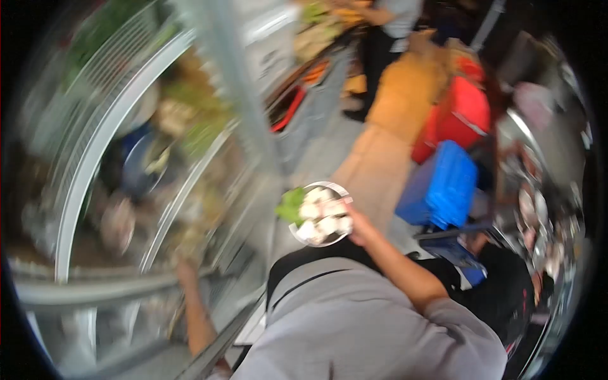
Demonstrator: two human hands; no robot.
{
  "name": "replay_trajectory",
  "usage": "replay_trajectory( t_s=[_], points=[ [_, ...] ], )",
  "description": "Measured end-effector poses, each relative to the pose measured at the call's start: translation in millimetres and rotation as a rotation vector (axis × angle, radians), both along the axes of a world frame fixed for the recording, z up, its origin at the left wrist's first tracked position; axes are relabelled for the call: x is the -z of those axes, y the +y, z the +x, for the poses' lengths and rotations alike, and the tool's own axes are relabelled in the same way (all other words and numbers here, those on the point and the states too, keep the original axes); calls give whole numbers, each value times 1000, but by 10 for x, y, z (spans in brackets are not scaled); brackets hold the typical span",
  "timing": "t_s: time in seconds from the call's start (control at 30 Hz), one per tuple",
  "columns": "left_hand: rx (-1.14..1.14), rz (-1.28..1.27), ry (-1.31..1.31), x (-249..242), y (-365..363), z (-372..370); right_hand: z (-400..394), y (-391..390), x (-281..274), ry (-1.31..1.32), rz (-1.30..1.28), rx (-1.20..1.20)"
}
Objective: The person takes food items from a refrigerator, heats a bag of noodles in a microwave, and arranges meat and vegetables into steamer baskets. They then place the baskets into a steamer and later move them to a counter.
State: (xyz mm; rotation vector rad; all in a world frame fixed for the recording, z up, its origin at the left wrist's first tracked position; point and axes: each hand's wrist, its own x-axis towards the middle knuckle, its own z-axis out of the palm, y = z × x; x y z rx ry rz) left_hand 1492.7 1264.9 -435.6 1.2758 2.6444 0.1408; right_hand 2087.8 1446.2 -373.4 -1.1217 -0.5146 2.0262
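A round metal bowl holds several white chunks and green leaves at its left side. My right hand grips the bowl's right rim in front of my body. Lower left, my left hand is blurred at the front edge of a glass-sided cabinet with shelves; its fingers cannot be made out. Inside the cabinet, near that hand, are a dark blue bowl and blurred food items.
Blue containers and a red container stand at the right. Beyond them is a metal surface with blurred items. Another person stands at the top, and a person in black is at the lower right. An orange-lit floor strip runs ahead.
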Motion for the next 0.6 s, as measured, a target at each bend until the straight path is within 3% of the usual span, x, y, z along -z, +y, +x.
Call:
replay_trajectory(
  t_s=[0.03, 0.07, 0.1, 0.17, 0.2, 0.27, 0.37, 0.43, 0.47, 0.6],
  points=[
    [-33, 208, 29, 597, -8, -371, 23, 33, -45, -25, -1, -3],
    [211, 416, 277, 689, 149, -391, 74, 36, -326, -59, 3, -19],
    [106, 139, 181, 600, 133, -457, 99, 7, -288, -37, 38, -46],
    [252, 457, 103, 479, 215, -349, 153, -43, -512, -82, 47, -34],
    [265, 474, 93, 507, 154, -400, 154, -86, -510, -65, 52, -46],
    [176, 242, 97, 584, 206, -581, 178, -121, -585, -95, 67, -3],
    [216, 485, 30, 648, 80, -546, 156, -179, -631, -105, 68, 9],
    [78, 249, -30, 366, 156, -360, 147, -169, -585, -86, 81, 5],
    [19, 121, -51, -27, 245, -98, 123, -159, -557, -87, 87, 7],
    [126, 186, 111, 317, 123, -384, 61, -218, -499, -88, 70, 14]
  ],
)
